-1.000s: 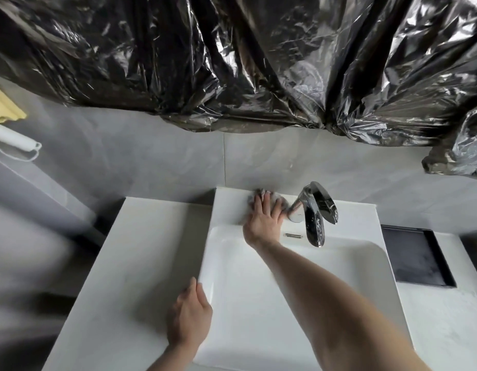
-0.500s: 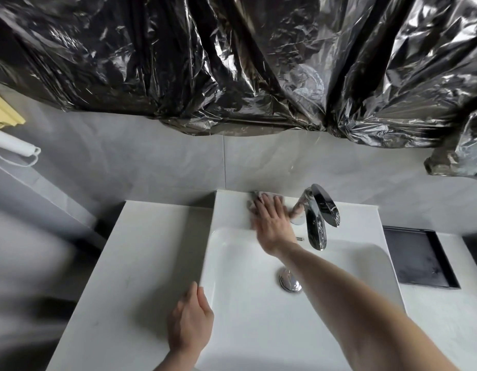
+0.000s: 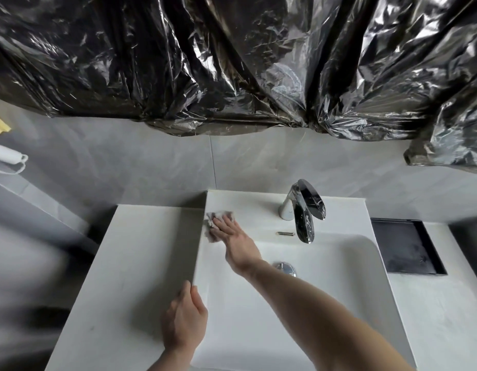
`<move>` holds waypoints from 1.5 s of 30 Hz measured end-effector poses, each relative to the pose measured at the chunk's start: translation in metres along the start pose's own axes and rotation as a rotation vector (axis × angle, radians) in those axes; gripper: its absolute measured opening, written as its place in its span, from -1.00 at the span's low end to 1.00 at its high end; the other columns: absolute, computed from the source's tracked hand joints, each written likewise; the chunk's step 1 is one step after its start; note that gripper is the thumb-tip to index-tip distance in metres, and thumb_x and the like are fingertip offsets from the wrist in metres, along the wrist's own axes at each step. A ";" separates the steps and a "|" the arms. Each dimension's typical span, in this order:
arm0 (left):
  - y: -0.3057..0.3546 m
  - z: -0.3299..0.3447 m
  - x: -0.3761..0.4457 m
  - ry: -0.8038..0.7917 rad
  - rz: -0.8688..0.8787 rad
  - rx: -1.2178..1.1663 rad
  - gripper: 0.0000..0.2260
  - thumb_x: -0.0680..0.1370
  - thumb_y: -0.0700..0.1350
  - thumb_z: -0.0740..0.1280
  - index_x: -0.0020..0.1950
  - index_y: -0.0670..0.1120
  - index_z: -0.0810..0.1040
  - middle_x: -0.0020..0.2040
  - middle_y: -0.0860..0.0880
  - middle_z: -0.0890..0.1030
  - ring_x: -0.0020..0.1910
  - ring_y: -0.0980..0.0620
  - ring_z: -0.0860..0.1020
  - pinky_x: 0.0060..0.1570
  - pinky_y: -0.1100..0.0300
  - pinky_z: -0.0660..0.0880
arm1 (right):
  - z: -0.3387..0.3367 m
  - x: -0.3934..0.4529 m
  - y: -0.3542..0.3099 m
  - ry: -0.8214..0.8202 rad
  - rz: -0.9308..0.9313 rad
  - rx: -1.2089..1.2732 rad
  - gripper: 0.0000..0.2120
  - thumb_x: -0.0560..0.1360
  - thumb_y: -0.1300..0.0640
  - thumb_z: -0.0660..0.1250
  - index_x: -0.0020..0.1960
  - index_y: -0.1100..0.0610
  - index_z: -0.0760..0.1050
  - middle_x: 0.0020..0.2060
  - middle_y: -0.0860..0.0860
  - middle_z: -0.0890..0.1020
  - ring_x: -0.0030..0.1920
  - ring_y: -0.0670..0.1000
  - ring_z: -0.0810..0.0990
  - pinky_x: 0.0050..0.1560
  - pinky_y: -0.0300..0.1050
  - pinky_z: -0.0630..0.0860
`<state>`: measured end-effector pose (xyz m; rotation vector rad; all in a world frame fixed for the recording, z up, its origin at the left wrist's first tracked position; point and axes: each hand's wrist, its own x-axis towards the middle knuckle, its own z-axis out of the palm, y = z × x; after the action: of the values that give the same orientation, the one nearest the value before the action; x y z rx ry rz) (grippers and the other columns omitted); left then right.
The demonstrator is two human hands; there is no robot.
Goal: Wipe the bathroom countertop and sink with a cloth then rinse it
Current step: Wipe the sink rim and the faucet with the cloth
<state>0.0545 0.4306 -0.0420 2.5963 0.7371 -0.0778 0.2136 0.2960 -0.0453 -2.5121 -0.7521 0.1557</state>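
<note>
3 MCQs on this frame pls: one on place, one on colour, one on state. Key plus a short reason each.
1. Where is the cloth?
A. back left corner of the sink rim
B. over the drain
C. on the black tray

2. What colour is the tray right of the sink?
A. white
B. yellow
C. black

3. What is the left hand doing?
A. turning the faucet
B. resting on the sink's left edge
C. holding the cloth

Key: 1 A, the right hand presses it flat there. 2 C, it is dark against the white counter. 3 B, its fingers lie on the rim, far from the faucet.
</note>
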 end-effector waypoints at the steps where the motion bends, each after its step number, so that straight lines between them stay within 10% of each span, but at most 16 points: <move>1: -0.001 0.001 0.000 0.009 0.002 0.005 -0.79 0.66 0.02 0.08 -0.08 -0.03 0.39 -0.12 -0.15 0.66 -0.11 -0.28 0.64 -0.26 -0.03 0.50 | -0.004 -0.008 0.010 -0.005 -0.013 -0.027 -0.19 0.37 0.51 0.15 0.58 0.10 0.35 0.62 -0.01 0.27 0.66 0.06 0.09 0.66 -0.07 -0.03; 10: -0.003 0.003 -0.001 0.023 0.017 0.012 -0.78 0.67 -0.02 0.10 -0.02 -0.10 0.44 -0.15 -0.22 0.65 -0.15 -0.32 0.62 -0.31 0.01 0.43 | -0.076 -0.114 0.105 0.023 0.232 -0.191 -0.09 0.34 0.51 0.17 0.58 -0.11 0.31 0.64 -0.12 0.21 0.63 0.03 0.20 0.35 -0.04 0.50; 14: -0.003 0.003 -0.001 0.007 0.005 0.010 -0.75 0.67 -0.01 0.07 0.05 -0.13 0.45 -0.14 -0.26 0.63 -0.12 -0.34 0.61 -0.22 -0.06 0.52 | -0.112 -0.162 0.146 0.027 0.322 -0.298 -0.10 0.40 0.57 0.08 0.60 -0.10 0.28 0.65 -0.19 0.08 0.65 -0.10 -0.04 0.31 -0.07 0.51; 22: -0.001 -0.001 -0.003 -0.001 0.009 -0.048 -0.78 0.67 -0.01 0.04 -0.10 -0.07 0.34 -0.16 -0.24 0.59 -0.12 -0.33 0.57 -0.19 -0.09 0.54 | -0.146 -0.253 0.183 -0.028 0.338 -0.380 -0.46 0.56 0.42 0.12 0.46 0.07 0.48 0.58 -0.04 0.34 0.63 -0.06 0.14 0.55 -0.09 0.30; 26: -0.004 0.001 -0.004 0.006 0.017 -0.054 -0.79 0.67 -0.03 0.05 -0.12 -0.07 0.32 -0.16 -0.25 0.59 -0.11 -0.32 0.56 -0.19 -0.09 0.54 | -0.142 -0.279 0.163 0.002 0.316 -0.364 -0.58 0.49 0.30 0.07 0.08 0.11 0.67 0.31 0.03 0.63 0.44 0.04 0.49 0.52 -0.47 -0.04; 30: -0.008 0.001 -0.003 -0.002 0.033 -0.074 -0.77 0.68 -0.02 0.06 -0.11 -0.09 0.34 -0.13 -0.28 0.59 -0.11 -0.35 0.57 -0.24 -0.03 0.45 | -0.136 -0.306 0.148 -0.051 0.240 -0.350 -0.72 0.47 0.19 0.10 -0.25 0.02 0.56 -0.02 -0.07 0.67 0.21 0.05 0.61 0.39 -0.33 0.27; 38: -0.024 0.007 0.011 -0.099 0.025 -0.158 -0.74 0.66 -0.01 0.08 -0.21 -0.05 0.28 -0.24 -0.18 0.50 -0.16 -0.22 0.40 -0.11 -0.06 0.44 | -0.119 -0.353 0.081 -0.295 0.614 -0.182 -0.65 0.52 0.14 0.15 -0.12 -0.27 0.58 -0.14 -0.31 0.64 0.09 -0.11 0.60 0.00 -0.42 0.40; 45: -0.026 0.001 0.004 -0.171 0.016 -0.201 -0.71 0.66 -0.11 0.13 -0.25 -0.12 0.32 -0.31 -0.12 0.46 -0.21 -0.27 0.47 -0.23 -0.01 0.35 | -0.096 -0.332 0.016 -0.159 0.770 0.071 -0.61 0.52 0.18 0.19 -0.11 -0.30 0.61 0.02 -0.46 0.67 0.13 -0.29 0.64 0.20 -0.26 0.52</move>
<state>0.0447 0.4521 -0.0542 2.3697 0.6286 -0.2069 -0.0338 0.0626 0.0181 -2.6060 0.2035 0.6336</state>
